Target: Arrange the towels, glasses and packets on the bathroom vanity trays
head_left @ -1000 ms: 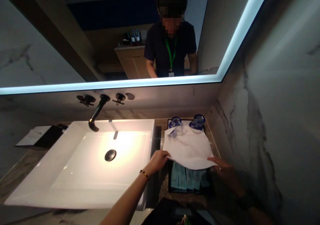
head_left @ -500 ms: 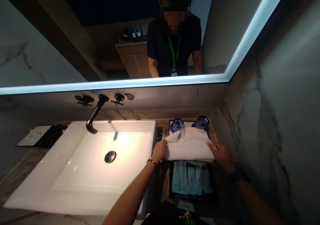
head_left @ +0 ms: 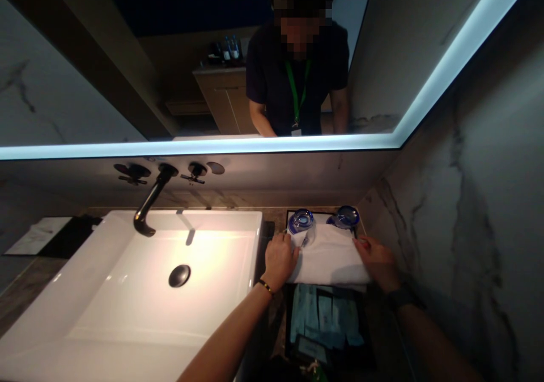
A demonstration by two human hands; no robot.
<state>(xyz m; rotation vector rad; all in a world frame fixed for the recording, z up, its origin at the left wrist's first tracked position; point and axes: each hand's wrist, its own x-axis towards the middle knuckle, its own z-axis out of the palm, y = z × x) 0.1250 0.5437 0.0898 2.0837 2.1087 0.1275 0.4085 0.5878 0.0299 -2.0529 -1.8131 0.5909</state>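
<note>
A folded white towel lies on the dark-edged tray right of the sink. At the towel's left edge my left hand is closed, fingers bent over the cloth, with a bracelet at the wrist. My right hand is closed at the opposite edge, its thumb and fingertips together by the cloth; its inner fingers are hidden. Behind the towel are two blue-tinted glasses, the left glass close to my left fingertips and the right glass near the corner.
In front of the towel a black tray holds several pale-blue packets. The white sink fills the left, under a dark tap. A lit mirror spans the back, and a marble wall bounds the right.
The towel's raised left corner has come down flatter. My left hand has shifted forward along the edge, with its back turned up. My right hand stays at the right edge; the view has tilted slightly.
</note>
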